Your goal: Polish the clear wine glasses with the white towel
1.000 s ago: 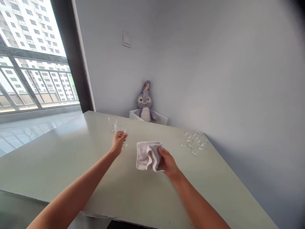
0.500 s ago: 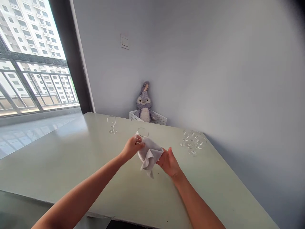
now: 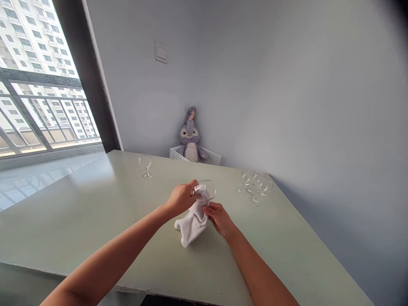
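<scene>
My left hand (image 3: pixel 181 197) is shut on a clear stemmed glass (image 3: pixel 205 191), which lies tilted on its side above the table with its bowl pointing right. My right hand (image 3: pixel 219 219) pinches a bunched white towel (image 3: pixel 191 226) just below the bowl. The towel's upper end meets the glass, and its lower end droops onto the pale green table (image 3: pixel 95 204). A second stemmed glass (image 3: pixel 145 165) stands upright at the far left. Several more glasses (image 3: pixel 255 187) stand grouped at the far right.
A purple-grey plush toy (image 3: pixel 190 138) sits in a white perforated basket (image 3: pixel 194 156) in the far corner against the wall. A wall switch (image 3: pixel 161 52) is above. A large railed window (image 3: pixel 41 80) is to the left. The table's near edge runs below my arms.
The towel has dropped lower and now rests partly on the table. The held glass has tipped further onto its side and moved right, and the view has turned slightly left.
</scene>
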`<state>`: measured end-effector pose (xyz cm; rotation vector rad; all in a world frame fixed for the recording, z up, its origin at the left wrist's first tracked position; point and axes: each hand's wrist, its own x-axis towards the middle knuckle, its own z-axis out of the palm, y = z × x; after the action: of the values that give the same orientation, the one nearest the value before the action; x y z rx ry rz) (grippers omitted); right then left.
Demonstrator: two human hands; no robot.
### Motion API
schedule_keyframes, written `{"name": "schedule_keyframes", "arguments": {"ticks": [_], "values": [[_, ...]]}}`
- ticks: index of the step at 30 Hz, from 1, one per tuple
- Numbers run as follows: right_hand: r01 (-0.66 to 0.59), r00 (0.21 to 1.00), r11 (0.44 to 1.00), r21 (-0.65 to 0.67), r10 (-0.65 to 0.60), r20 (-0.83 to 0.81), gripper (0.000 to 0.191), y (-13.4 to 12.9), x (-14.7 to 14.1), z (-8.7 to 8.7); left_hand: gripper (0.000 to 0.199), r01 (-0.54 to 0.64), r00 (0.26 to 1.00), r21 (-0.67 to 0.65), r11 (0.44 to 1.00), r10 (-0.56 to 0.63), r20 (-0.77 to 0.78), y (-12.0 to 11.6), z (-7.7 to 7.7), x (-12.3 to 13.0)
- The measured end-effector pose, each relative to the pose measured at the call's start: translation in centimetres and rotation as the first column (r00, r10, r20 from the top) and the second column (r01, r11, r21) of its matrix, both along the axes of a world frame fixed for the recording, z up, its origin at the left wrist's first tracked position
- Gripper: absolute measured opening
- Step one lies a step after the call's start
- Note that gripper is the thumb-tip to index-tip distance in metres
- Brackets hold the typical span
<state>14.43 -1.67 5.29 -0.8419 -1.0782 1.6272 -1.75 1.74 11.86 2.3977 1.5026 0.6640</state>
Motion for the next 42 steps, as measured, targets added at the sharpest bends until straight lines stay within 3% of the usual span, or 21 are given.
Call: {"name": "schedule_keyframes", "arguments": {"ticks": [5, 11, 13, 16, 20, 23, 26, 28, 31, 33, 36, 39, 42], "values": [[0.252, 0.954, 0.966, -0.059, -0.258, -0.149, 0.024, -0.9, 0.8, 1.5, 0.033, -0.083, 0.983, -0.025, 0.996, 0.086, 0.162, 1.0, -1.4, -1.0], [0.437, 0.881, 0.900, -0.004, -0.428, -0.203, 0.024, -1.6, 0.5, 2.7, 0.051, -0.116, 0.986, -0.042, 0.992, 0.121, 0.116, 0.7, -3.9, -1.6], [0.378, 0.916, 0.924, 0.063, -0.363, -0.173, 0.024, -1.7, -0.4, 2.6, 0.051, -0.099, 0.991, 0.017, 0.995, 0.097, 0.093, 0.3, -4.6, -1.3], [0.160, 0.983, 0.966, 0.203, -0.175, 0.055, 0.031, -1.8, -1.2, 2.2, 0.049, -0.059, 0.996, 0.085, 0.995, 0.053, 0.069, -0.1, -5.2, -1.1], [-0.112, 0.922, 0.970, 0.214, 0.022, 0.385, 0.040, -1.6, -0.4, 1.2, 0.047, 0.036, 0.999, 0.110, 0.993, -0.035, -0.015, -0.5, -5.6, -1.3], [-0.193, 0.876, 0.965, 0.178, 0.088, 0.474, 0.034, -1.3, 0.0, 0.3, 0.046, 0.166, 0.983, 0.095, 0.982, -0.157, -0.092, -1.0, -5.8, -1.4], [-0.164, 0.907, 0.970, 0.177, 0.078, 0.414, 0.031, -1.1, -0.5, -0.4, 0.047, 0.212, 0.972, 0.117, 0.970, -0.196, -0.133, -1.2, -5.9, -1.4], [-0.119, 0.953, 0.985, 0.128, 0.077, 0.294, 0.032, -1.0, -1.0, -0.7, 0.048, 0.218, 0.966, 0.204, 0.954, -0.181, -0.186, -1.2, -5.8, -1.6], [-0.050, 0.997, 0.999, 0.003, 0.050, 0.064, 0.034, -0.8, -1.5, -0.7, 0.043, 0.252, 0.947, 0.404, 0.879, -0.137, -0.292, -1.1, -5.7, -2.2], [-0.058, 0.997, 0.997, -0.050, 0.055, -0.054, 0.034, -0.9, -1.3, -0.3, 0.041, 0.283, 0.936, 0.463, 0.840, -0.135, -0.326, -1.0, -5.6, -2.7], [-0.204, 0.972, 0.979, 0.020, 0.205, -0.115, 0.040, -1.6, -0.5, 1.0, 0.044, 0.287, 0.939, 0.355, 0.890, -0.187, -0.290, -0.8, -5.2, -3.4], [-0.385, 0.919, 0.917, 0.106, 0.391, -0.042, 0.051, -2.4, 0.3, 2.2, 0.051, 0.291, 0.943, 0.153, 0.944, -0.256, -0.212, -0.6, -4.2, -4.0], [-0.385, 0.922, 0.915, 0.118, 0.375, 0.097, 0.042, -2.6, 0.4, 2.4, 0.052, 0.320, 0.929, 0.009, 0.947, -0.312, -0.200, -0.8, -3.1, -4.3]]}}
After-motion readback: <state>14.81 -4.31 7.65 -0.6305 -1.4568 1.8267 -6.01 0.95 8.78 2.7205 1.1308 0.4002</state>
